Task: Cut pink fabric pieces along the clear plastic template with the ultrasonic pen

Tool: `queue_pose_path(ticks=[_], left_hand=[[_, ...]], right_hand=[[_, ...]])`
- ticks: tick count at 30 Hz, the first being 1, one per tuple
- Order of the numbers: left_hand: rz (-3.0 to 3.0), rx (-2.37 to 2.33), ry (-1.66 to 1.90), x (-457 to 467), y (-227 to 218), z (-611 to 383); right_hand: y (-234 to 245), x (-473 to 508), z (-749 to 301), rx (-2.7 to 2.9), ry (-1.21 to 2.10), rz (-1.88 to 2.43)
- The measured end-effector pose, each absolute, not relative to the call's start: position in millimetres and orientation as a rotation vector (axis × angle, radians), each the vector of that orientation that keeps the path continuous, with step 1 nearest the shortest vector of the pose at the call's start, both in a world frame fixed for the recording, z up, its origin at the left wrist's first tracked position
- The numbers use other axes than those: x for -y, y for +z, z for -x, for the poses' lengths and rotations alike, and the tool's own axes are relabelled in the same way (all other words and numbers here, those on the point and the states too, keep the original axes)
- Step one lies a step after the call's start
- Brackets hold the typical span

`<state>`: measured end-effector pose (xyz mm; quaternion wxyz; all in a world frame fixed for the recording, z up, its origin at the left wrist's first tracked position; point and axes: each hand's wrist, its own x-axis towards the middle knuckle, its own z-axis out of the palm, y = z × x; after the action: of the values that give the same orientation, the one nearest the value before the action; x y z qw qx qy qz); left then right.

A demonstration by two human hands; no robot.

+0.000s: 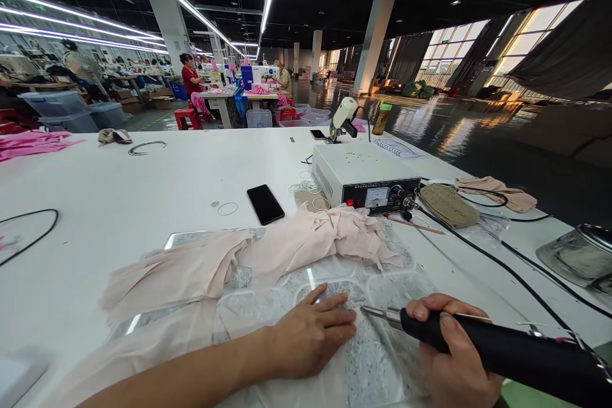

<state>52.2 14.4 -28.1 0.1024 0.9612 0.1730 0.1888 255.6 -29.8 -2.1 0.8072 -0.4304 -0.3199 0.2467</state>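
Observation:
My left hand point(315, 331) lies flat with fingers spread, pressing pale pink fabric and a clear plastic template point(377, 363) with speckled cut-out areas. In my right hand point(459, 350) is a handheld ultrasonic cutter point(497, 344) with a black handle, its thin metal tip touching or just above the template beside my left fingertips. Behind my hands, bunched pale pink fabric pieces point(291, 242) lie across the template's far side. A cable point(478, 242) links to the white generator box point(368, 172) with a dial and knobs.
A black phone point(265, 204) lies beyond the fabric. A glass jar point(581, 255) stands at the right, near brown cloth point(449, 205) and cables. A small lamp-like device point(343, 118) and a bottle point(381, 118) stand at the back. People work at sewing tables in the distance.

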Motion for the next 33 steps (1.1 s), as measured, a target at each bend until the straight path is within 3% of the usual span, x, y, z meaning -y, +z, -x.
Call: queue_pose_path(ticks=[33], left_hand=[[-2.890, -0.503, 0.664, -4, -27, -41]], right_hand=[[11, 33, -248, 0.641, 0.615, 0.850]])
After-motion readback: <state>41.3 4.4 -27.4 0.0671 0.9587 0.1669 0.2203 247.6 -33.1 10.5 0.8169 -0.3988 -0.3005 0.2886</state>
